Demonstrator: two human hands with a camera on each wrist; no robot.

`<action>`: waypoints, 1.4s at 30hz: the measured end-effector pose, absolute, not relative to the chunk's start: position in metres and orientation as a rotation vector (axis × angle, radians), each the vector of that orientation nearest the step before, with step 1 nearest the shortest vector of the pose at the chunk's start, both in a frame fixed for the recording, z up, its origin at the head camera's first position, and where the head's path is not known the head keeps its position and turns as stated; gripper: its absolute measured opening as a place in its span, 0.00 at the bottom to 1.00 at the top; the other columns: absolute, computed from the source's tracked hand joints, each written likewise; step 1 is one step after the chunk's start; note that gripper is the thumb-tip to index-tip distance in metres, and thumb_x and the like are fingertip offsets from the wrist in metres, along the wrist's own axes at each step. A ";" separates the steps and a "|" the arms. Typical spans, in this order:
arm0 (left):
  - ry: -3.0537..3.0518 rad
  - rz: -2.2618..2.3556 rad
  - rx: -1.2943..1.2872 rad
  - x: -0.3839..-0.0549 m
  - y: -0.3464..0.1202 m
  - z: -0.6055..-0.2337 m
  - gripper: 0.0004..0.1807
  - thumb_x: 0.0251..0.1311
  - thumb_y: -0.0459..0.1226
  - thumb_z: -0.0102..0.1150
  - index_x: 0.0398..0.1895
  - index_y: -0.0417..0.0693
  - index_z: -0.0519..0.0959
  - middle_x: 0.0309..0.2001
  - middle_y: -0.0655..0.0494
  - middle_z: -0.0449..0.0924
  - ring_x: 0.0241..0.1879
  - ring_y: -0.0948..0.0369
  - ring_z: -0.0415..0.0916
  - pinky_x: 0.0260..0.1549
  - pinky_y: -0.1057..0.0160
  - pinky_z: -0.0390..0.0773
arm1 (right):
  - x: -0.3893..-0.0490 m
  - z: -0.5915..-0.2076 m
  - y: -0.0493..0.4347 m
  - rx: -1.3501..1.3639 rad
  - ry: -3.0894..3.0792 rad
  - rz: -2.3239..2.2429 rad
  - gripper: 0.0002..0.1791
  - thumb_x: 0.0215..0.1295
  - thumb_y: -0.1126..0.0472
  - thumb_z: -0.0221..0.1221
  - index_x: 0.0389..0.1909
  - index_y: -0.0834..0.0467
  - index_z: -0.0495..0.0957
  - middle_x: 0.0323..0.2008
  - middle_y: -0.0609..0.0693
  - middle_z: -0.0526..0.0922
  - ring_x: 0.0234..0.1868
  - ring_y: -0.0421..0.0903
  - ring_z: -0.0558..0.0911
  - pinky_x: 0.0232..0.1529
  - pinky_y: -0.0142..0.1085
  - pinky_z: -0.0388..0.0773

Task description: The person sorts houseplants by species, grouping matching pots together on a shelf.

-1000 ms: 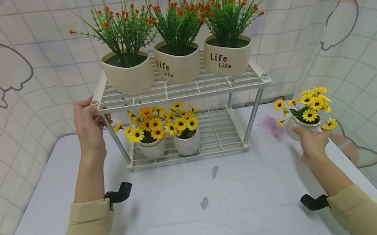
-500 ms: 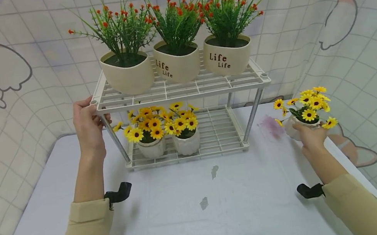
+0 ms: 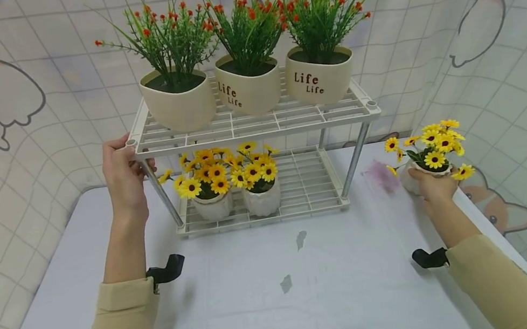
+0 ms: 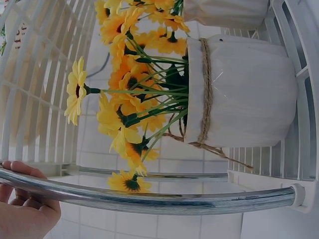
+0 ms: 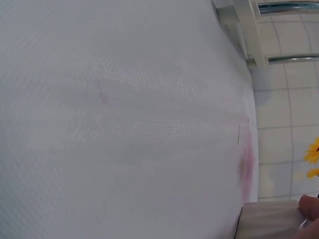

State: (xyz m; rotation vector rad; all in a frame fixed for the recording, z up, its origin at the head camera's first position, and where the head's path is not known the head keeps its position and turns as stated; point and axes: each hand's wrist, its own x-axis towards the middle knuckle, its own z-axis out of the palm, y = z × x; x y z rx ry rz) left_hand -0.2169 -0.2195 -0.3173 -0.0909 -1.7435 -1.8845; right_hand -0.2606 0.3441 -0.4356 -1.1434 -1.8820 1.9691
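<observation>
My left hand [image 3: 125,183] grips the front left corner of a two-tier white rack [image 3: 255,135], its fingers curled round the metal post [image 4: 149,197] just under the top shelf. Out to the right, my right hand [image 3: 436,193] holds a small white flower pot [image 3: 410,179] of yellow daisies [image 3: 435,160] by its side. Only the pot's edge and part of the hand show in the right wrist view. On the rack's lower shelf two similar pots stand side by side, a left one [image 3: 213,208] and a right one [image 3: 263,201], both with yellow flowers.
On the top shelf stand three cream planters, left [image 3: 180,106], middle [image 3: 250,92] and right [image 3: 319,79], with red-flowered greenery. The lower shelf's right part shows bare slats [image 3: 304,181]. The white tablecloth [image 3: 344,274] has grey patches and a pink stain [image 3: 382,177].
My right forearm has swung slightly left and forward, while the hand keeps hold of the pot at nearly the same spot. The left hand has stayed on the rack post.
</observation>
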 end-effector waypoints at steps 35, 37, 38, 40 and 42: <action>-1.723 -1.915 -0.099 -0.217 -0.219 -0.315 0.16 0.72 0.41 0.37 0.57 0.49 0.69 0.45 0.49 0.78 0.31 0.58 0.67 0.38 0.63 0.72 | -0.260 -0.437 0.357 -1.172 -2.013 1.941 0.71 0.58 0.45 0.73 0.80 0.41 0.21 0.82 0.44 0.29 0.81 0.42 0.35 0.75 0.36 0.40; -1.725 -1.911 -0.100 -0.217 -0.219 -0.315 0.16 0.73 0.41 0.37 0.57 0.49 0.69 0.45 0.50 0.78 0.31 0.58 0.67 0.38 0.64 0.73 | -0.260 -0.438 0.357 -1.154 -2.017 1.925 0.71 0.58 0.46 0.74 0.81 0.41 0.23 0.82 0.43 0.31 0.81 0.42 0.37 0.76 0.36 0.41; -1.726 -1.908 -0.100 -0.217 -0.219 -0.315 0.16 0.73 0.41 0.37 0.57 0.49 0.69 0.45 0.50 0.78 0.31 0.58 0.67 0.38 0.64 0.72 | -0.260 -0.438 0.357 -1.144 -2.015 1.920 0.70 0.58 0.46 0.74 0.81 0.41 0.24 0.82 0.43 0.33 0.81 0.41 0.38 0.76 0.36 0.41; -1.723 -1.910 -0.100 -0.217 -0.219 -0.315 0.16 0.72 0.41 0.37 0.57 0.49 0.69 0.44 0.50 0.78 0.31 0.58 0.67 0.38 0.63 0.72 | -0.259 -0.438 0.357 -1.130 -2.013 1.909 0.70 0.57 0.46 0.74 0.81 0.42 0.26 0.82 0.44 0.34 0.80 0.41 0.40 0.75 0.36 0.42; -1.725 -1.910 -0.102 -0.218 -0.218 -0.315 0.16 0.72 0.41 0.37 0.57 0.48 0.69 0.44 0.50 0.78 0.31 0.58 0.67 0.38 0.63 0.72 | -0.258 -0.438 0.358 -1.124 -1.998 1.901 0.69 0.57 0.47 0.75 0.82 0.43 0.29 0.82 0.44 0.36 0.80 0.41 0.41 0.75 0.35 0.43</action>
